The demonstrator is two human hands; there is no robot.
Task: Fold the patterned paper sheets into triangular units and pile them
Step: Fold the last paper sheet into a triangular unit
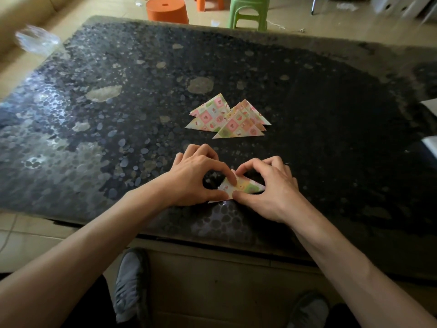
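A patterned paper piece [246, 185], folded to a triangle, lies near the front edge of the dark table [118, 129]. My left hand [196, 176] pinches its left part, index finger on top and thumb at the lower edge. From the other side my right hand [272, 185] pinches the same piece, thumb along its lower edge and index finger at its top corner. Farther back lies a pile of several folded patterned triangles [227, 119], overlapping one another, apart from both hands.
The table top is dark with a pebble pattern. Beyond its far edge stand an orange stool [166, 9] and a green stool [248, 11]. A clear plastic object [35, 40] sits at the far left. White paper edges [430, 143] show at the right border.
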